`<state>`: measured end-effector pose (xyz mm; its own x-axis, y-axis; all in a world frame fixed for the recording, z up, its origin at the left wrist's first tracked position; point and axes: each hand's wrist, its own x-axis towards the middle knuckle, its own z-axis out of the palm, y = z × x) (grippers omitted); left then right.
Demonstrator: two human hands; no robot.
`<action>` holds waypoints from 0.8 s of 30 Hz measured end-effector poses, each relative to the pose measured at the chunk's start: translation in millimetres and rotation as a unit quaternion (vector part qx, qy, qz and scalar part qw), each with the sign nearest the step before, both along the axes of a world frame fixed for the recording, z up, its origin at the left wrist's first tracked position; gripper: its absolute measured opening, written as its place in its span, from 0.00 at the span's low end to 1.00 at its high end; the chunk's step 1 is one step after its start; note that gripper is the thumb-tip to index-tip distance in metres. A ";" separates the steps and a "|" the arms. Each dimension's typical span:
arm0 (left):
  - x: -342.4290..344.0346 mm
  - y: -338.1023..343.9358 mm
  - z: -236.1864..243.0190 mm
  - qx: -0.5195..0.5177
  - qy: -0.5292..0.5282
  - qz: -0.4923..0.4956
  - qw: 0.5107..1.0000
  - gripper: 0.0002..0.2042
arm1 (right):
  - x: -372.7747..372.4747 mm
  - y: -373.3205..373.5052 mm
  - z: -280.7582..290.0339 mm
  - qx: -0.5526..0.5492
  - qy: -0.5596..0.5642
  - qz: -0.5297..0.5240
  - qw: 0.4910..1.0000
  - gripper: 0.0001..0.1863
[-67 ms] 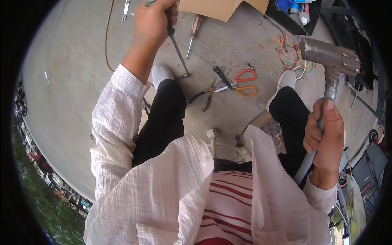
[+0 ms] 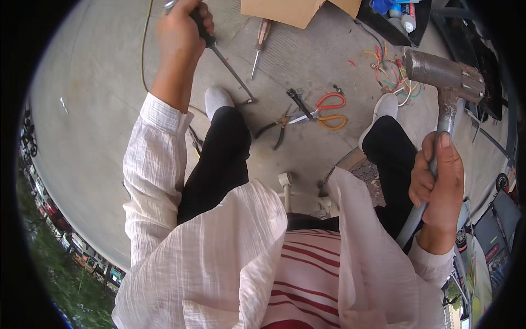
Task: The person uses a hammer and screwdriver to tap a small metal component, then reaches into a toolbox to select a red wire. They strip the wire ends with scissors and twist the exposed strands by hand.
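My left hand (image 2: 182,34) is wrapped round the dark handle of a screwdriver (image 2: 232,69). Its long shaft slants down to the right, and its tip meets a small dark metal piece (image 2: 251,101) on the floor beside my left shoe. My right hand (image 2: 436,181) grips the shaft of a hammer (image 2: 445,74) with a worn, rusty metal head, held up on the right. On the concrete between my feet lie dark pliers (image 2: 276,130), scissors (image 2: 330,111) with red and orange handles, and a black narrow part (image 2: 299,103) across the blades.
A second screwdriver (image 2: 260,45) lies beyond, near a cardboard box (image 2: 279,12). Coloured wire scraps (image 2: 392,71) spread beside my right shoe (image 2: 386,105), below a black bin (image 2: 383,27) holding tubes. Another tool (image 2: 195,143) shows partly beside my left leg.
My left hand has swung to the left, tilting the screwdriver further over while its tip stays by the small metal piece. The right hand and hammer have barely moved.
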<state>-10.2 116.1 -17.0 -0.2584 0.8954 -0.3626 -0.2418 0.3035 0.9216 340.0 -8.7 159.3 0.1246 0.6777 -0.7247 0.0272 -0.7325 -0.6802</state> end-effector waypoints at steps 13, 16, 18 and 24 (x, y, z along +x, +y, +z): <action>-24.3 -27.3 66.5 0.141 -0.036 0.057 0.988 0.08 | -6.8 -4.5 -4.4 -0.035 0.001 -0.010 0.999 0.22; -4.6 -28.0 56.3 0.098 0.000 0.040 0.994 0.07 | -5.2 -5.3 -6.5 -0.038 0.008 -0.007 0.999 0.22; 1.5 -26.5 50.9 0.090 0.016 0.027 0.995 0.07 | -3.3 -4.3 -7.1 -0.039 0.004 -0.007 0.999 0.22; 6.9 -22.7 42.9 0.092 0.051 -0.001 0.994 0.07 | 1.5 0.9 -8.2 -0.049 -0.003 -0.014 0.999 0.22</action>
